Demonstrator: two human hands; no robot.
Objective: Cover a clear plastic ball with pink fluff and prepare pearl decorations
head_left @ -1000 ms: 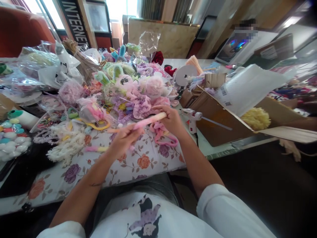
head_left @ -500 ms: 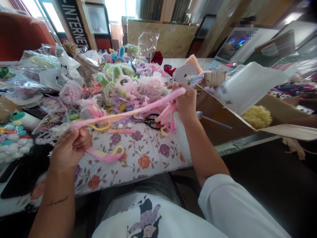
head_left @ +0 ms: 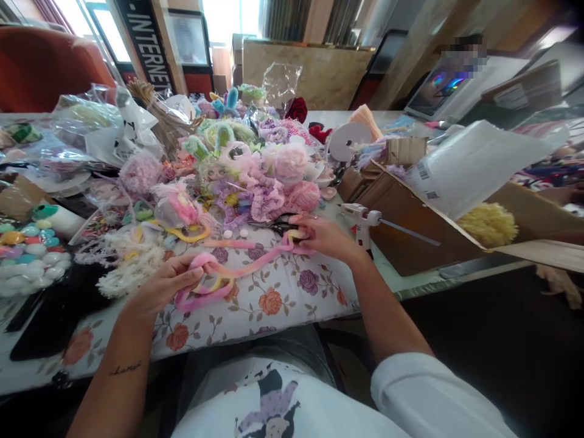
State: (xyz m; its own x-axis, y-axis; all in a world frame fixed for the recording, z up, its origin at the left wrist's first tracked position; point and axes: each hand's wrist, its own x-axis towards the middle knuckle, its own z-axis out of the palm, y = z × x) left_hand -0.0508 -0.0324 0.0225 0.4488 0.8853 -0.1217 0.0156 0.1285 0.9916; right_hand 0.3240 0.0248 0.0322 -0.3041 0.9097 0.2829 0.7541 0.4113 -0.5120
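Observation:
A fuzzy pipe cleaner [head_left: 258,264], shaded pink, orange and yellow, runs low over the floral cloth [head_left: 283,316] between my hands. My left hand [head_left: 171,281] pinches one end, where pink and yellow loops bunch up and hang beside the fingers. At the other end my right hand [head_left: 322,236] is closed round the strand, its fingertips partly hidden, next to black-handled scissors [head_left: 281,226]. A short orange-pink piece [head_left: 230,243] and two small white balls [head_left: 236,233] lie just beyond the strand.
Behind is a heap of pastel yarn and plush trimmings [head_left: 255,164]. To the right stand a glue gun [head_left: 364,225] and an open cardboard box [head_left: 410,225]. At left are a bag of coloured balls [head_left: 34,255] and a flat black device [head_left: 43,331].
Both hands have come down towards the cloth and closer together. The pipe cleaner, stretched taut in the air before, now sags. The pink bundle under my right hand is mostly hidden.

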